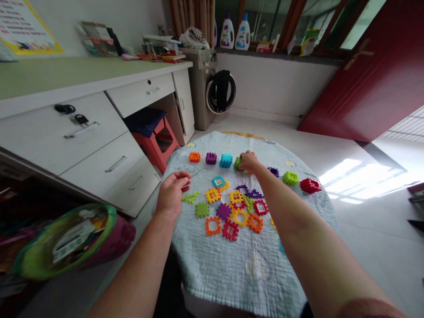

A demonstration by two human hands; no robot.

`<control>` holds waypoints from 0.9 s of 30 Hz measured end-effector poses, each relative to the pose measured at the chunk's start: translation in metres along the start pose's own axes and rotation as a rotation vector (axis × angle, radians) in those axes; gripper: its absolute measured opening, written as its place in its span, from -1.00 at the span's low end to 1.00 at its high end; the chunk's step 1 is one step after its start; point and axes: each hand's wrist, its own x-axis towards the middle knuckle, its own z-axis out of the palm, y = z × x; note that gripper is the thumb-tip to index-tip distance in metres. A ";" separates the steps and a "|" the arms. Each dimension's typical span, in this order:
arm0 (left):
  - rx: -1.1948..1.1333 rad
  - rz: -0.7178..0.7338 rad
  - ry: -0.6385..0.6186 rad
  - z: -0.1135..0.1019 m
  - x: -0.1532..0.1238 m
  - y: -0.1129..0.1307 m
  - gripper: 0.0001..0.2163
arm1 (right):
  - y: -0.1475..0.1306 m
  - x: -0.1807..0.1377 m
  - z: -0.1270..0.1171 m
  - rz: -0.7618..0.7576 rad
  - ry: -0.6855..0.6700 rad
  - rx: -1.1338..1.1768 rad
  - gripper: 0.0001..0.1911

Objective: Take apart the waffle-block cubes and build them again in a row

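Observation:
My right hand [249, 160] reaches to the far side of the round table and is closed round a green block cube [237, 163]. To its left stand a blue cube [226, 160], a purple cube [211, 158] and an orange cube [194, 157] in a row. To its right sit a green cube [290, 178] and a red cube [310, 185]. My left hand [172, 191] hovers at the table's left edge, fingers loosely curled, holding nothing. Several flat coloured window tiles [232, 207] lie in a pile between my arms.
A pale blue cloth [232, 269] covers the table. A white desk with drawers [99, 132] stands to the left, a red stool [155, 137] under it. A washing machine [212, 86] is beyond, a dark red door [371, 79] at right, a green-rimmed bag [73, 240] lower left.

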 end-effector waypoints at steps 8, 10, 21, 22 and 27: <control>0.160 0.060 -0.003 -0.002 0.008 -0.002 -0.79 | 0.003 -0.017 0.003 -0.017 0.152 0.115 -0.25; 0.359 0.136 -0.058 -0.007 0.013 -0.007 -0.78 | 0.010 -0.034 0.001 -0.040 0.217 0.158 -0.25; 1.477 0.243 -0.440 -0.025 0.018 -0.034 -0.63 | 0.050 -0.202 -0.010 -0.031 0.070 0.238 -0.52; 1.488 0.257 -0.482 -0.024 0.017 -0.035 -0.64 | 0.048 -0.217 -0.010 -0.048 0.026 0.256 -0.54; 1.518 0.335 -0.730 -0.015 0.008 -0.043 -0.69 | 0.021 -0.270 0.003 -0.108 -0.192 0.374 -0.64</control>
